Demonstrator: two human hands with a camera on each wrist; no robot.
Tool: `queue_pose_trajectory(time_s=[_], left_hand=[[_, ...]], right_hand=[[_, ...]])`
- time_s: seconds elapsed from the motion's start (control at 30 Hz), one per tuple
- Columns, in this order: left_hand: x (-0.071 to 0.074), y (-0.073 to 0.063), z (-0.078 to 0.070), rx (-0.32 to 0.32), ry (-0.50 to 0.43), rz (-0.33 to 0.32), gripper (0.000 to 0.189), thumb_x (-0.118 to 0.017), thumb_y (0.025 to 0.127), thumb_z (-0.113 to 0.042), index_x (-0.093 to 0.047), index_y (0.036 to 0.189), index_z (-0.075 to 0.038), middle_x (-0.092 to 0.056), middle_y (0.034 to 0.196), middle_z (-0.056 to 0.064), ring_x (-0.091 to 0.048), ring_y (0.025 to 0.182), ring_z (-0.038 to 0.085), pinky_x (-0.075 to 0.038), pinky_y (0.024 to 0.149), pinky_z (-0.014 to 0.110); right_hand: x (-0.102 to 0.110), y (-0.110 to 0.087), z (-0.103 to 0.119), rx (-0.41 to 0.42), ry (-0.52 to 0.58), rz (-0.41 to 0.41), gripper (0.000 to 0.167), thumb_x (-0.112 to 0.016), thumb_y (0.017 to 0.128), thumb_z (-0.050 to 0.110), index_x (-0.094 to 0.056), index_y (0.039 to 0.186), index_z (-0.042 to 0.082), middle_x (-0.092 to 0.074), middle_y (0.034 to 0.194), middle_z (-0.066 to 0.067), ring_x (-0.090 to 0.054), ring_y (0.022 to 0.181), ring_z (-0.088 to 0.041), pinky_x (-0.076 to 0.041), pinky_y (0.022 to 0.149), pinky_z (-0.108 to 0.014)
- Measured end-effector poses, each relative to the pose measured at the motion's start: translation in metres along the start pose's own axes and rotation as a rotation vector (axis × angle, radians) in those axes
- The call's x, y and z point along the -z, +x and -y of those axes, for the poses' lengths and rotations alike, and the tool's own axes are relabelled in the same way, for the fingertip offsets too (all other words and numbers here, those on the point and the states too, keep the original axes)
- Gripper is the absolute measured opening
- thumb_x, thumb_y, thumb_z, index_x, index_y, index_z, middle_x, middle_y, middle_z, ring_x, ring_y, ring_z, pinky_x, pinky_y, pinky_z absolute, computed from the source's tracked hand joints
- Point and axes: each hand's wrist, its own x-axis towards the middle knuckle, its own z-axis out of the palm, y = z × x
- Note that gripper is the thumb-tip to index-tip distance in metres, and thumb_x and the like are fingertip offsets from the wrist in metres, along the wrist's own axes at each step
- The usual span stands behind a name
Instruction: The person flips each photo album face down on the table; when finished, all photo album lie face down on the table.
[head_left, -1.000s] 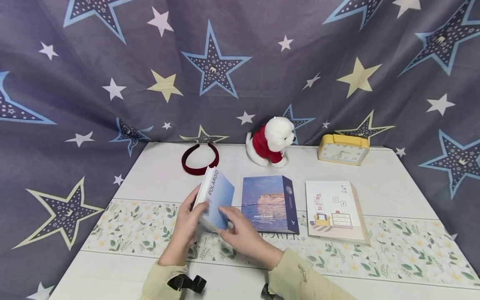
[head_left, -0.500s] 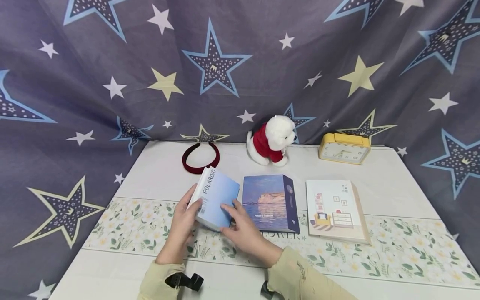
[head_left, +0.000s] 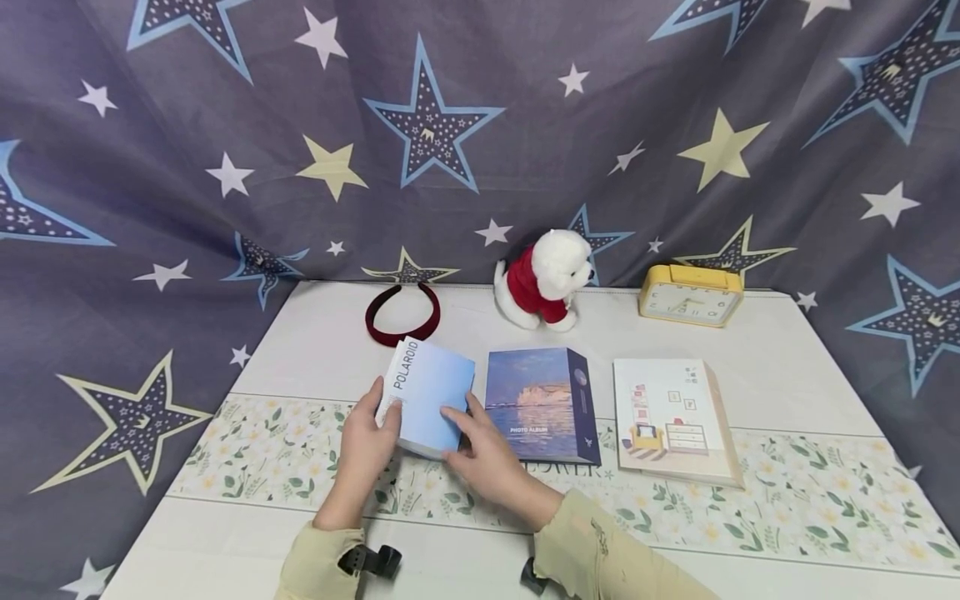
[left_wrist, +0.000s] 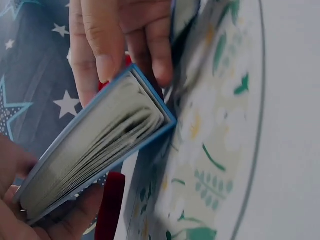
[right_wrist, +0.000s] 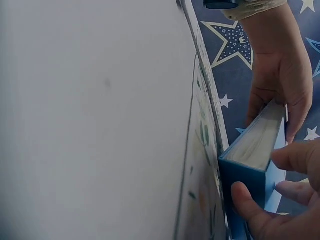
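Observation:
Both hands hold a light-blue photo album marked POLAROID, tilted over the flowered strip of the table. My left hand grips its left, open edge, thumb on the cover; in the left wrist view, fingers of that hand lie under the album. My right hand holds the lower right side. In the right wrist view, its thumb is on the blue spine and its fingertips touch the cover. White page edges show between the covers. Just right lies a dark-blue photo album with a sea-cliff picture.
A white book with a room drawing lies farther right. Along the back are a dark-red headband, a white plush dog in red, and a yellow clock. A starry curtain hangs behind the table.
The light-blue album has turned so its cover faces up more, and its top has shifted slightly left. Both hands have stayed on it, and the other objects rest where they were.

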Motion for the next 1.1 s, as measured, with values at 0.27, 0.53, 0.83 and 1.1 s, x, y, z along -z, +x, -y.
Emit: queue_pose_trajectory(time_s=[0.27, 0.53, 0.83, 1.1], left_hand=[[0.000, 0.000, 0.007, -0.062, 0.161, 0.057, 0.080, -0.072, 0.087, -0.024, -0.031, 0.148, 0.008, -0.039, 0.143, 0.031, -0.043, 0.128, 0.044, -0.035, 0.105, 0.057], [0.002, 0.002, 0.016, -0.062, 0.186, 0.159, 0.108, -0.079, 0.080, -0.040, -0.015, 0.152, 0.008, -0.021, 0.155, 0.030, -0.025, 0.140, 0.045, -0.026, 0.110, 0.058], [0.004, 0.004, 0.025, -0.043, 0.198, 0.248, 0.116, -0.076, 0.079, -0.053, -0.009, 0.153, 0.008, -0.016, 0.157, 0.029, -0.021, 0.142, 0.044, -0.023, 0.112, 0.055], [0.003, 0.002, 0.032, -0.080, 0.200, 0.307, 0.117, -0.077, 0.078, -0.053, -0.011, 0.153, 0.007, -0.014, 0.157, 0.030, -0.021, 0.141, 0.046, -0.026, 0.110, 0.058]], right_hand=[[-0.001, 0.001, -0.001, 0.025, -0.087, -0.013, 0.051, -0.061, 0.096, 0.011, -0.048, 0.145, 0.015, -0.009, 0.162, -0.015, -0.031, 0.141, -0.035, -0.051, 0.091, -0.030], [0.001, 0.000, -0.001, 0.049, -0.140, -0.002, 0.057, -0.059, 0.098, 0.016, -0.037, 0.151, 0.011, -0.009, 0.162, -0.013, -0.025, 0.143, -0.035, -0.040, 0.105, -0.045], [0.002, 0.001, -0.001, 0.040, -0.163, 0.022, 0.057, -0.058, 0.099, 0.017, -0.036, 0.151, 0.011, -0.010, 0.163, -0.011, -0.028, 0.142, -0.035, -0.037, 0.107, -0.048], [0.002, 0.001, -0.003, 0.063, -0.165, 0.036, 0.056, -0.061, 0.097, 0.017, -0.041, 0.149, 0.016, -0.016, 0.162, -0.008, -0.033, 0.140, -0.035, -0.036, 0.107, -0.048]])
